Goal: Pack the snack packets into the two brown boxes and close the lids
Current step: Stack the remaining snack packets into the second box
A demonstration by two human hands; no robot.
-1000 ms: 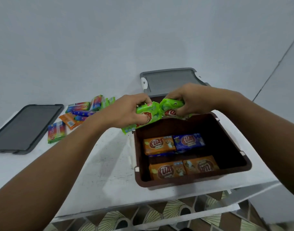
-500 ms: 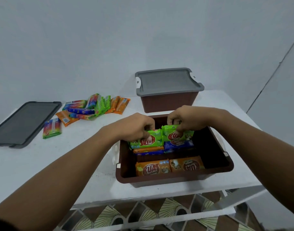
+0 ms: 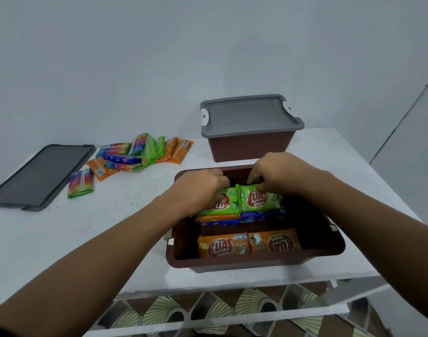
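An open brown box [image 3: 254, 262] sits at the table's front edge. Both hands reach into its far half. My left hand [image 3: 198, 188] grips a green packet [image 3: 226, 205], and my right hand [image 3: 278, 173] pinches the top of a second green packet [image 3: 259, 199] beside it. Both green packets lie on an orange and a blue packet. Two orange packets [image 3: 248, 244] fill the near half of the box. A second brown box [image 3: 249, 142] with its grey lid [image 3: 250, 115] on stands behind.
A loose pile of several snack packets [image 3: 140, 153] lies on the white table [image 3: 86, 227] at the back left, with one striped packet [image 3: 80, 183] apart. A dark grey lid [image 3: 38, 176] lies flat at the far left. The patterned floor shows below the table's front edge.
Both hands have carried the two green packets from above the box's far rim down into the box, onto the orange and blue packets. The view has pulled back.
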